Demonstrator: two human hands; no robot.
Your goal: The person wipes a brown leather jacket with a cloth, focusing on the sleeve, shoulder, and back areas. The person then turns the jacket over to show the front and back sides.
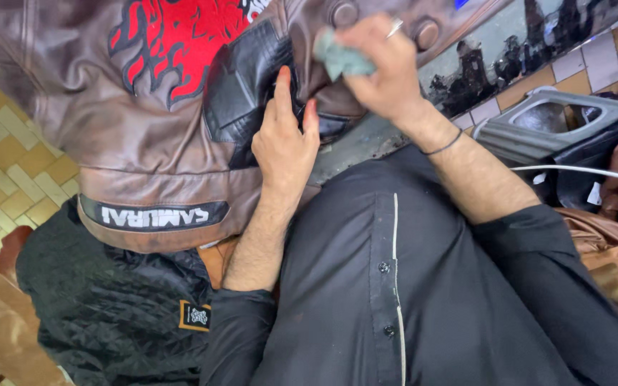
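Where the view begins, nearest the camera, a black buttoned shirt [409, 286] with a pale placket line fills the lower right, both sleeves pushed up the forearms. To the lower left lies a black quilted lining [109, 307] carrying a small orange-edged label, with tan material beside it. Beyond the shirt, the left hand [284, 139] lies palm-down and open on the brown leather jacket [73, 93], fingers extended and pressing on a black leather panel [244, 89] near the jacket's middle; it grips nothing. Just beside it, up and to the right, the right hand [384, 68] is closed around a small wad of grey-green cloth [341, 61], which is held against the jacket surface close to two round brown buttons [343, 14]. A ring sits on one finger of that hand and a thin dark band [443, 146] circles the wrist. The jacket is spread across the upper left, showing a red flame-like emblem [177, 36] and a black strip with white lettering on its hem band. Farther right, a grey metal frame [559, 118] rests on a tiled ledge, and a white cable [581, 170] crosses below it. Yellow patterned floor tiles [1, 179] show at the far left.
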